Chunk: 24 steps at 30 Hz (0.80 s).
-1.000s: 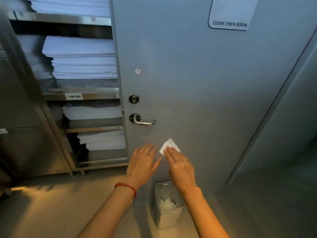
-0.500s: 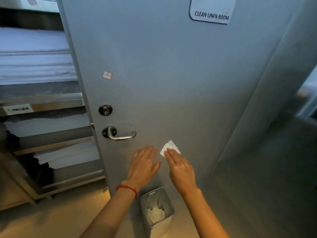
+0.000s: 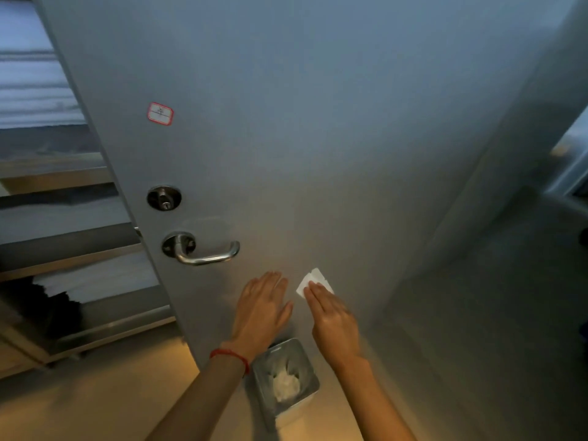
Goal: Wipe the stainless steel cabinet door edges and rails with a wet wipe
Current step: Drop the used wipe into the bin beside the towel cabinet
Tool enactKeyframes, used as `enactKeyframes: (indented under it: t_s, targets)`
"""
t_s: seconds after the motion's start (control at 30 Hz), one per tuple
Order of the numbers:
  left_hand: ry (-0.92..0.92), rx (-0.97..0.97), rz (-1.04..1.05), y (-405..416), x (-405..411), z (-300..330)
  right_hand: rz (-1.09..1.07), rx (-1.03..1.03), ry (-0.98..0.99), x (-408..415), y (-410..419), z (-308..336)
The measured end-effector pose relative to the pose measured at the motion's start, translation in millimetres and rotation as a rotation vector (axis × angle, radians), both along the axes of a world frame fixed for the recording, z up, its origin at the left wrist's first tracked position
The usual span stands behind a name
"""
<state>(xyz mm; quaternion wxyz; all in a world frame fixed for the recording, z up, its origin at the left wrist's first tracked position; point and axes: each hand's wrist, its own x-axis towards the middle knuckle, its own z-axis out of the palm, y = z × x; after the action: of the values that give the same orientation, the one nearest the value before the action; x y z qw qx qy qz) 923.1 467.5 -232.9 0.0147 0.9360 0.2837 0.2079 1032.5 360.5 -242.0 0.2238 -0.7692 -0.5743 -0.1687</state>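
Wiping the door (image 3: 318,122) face below the lever handle (image 3: 203,251), edges and rails not yet reached. Left hand (image 3: 261,310) flat on steel, fingers straight, holding nothing. Right hand (image 3: 332,319) pressing the wet wipe (image 3: 313,280) under straight fingers. Next, probably: sliding toward the latch edge.

The scene is dim, with cool grey-blue light over the door (image 3: 318,122) above the hands. Warm yellow light falls on the floor (image 3: 79,402) below and left of the left hand (image 3: 261,310). The lever handle (image 3: 203,251), up-left of that hand, carries small bright glints. The shelves (image 3: 63,218) far left are smeared by motion blur. Straight edges lean and bow toward the frame borders.
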Motion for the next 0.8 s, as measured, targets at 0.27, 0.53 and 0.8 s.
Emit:
enactKeyframes:
  t_s: [0.27,0.53,0.8]
  targets:
    - [-0.086,0.033,-0.016,9,15,-44,0.066,-0.023,0.011,24,4,-46]
    - [-0.014,-0.013,-0.012,16,24,-99,0.102,-0.026,0.006,41,5,-107]
    - [0.043,-0.074,0.054,26,29,-145,0.136,-0.078,0.005,45,17,-169]
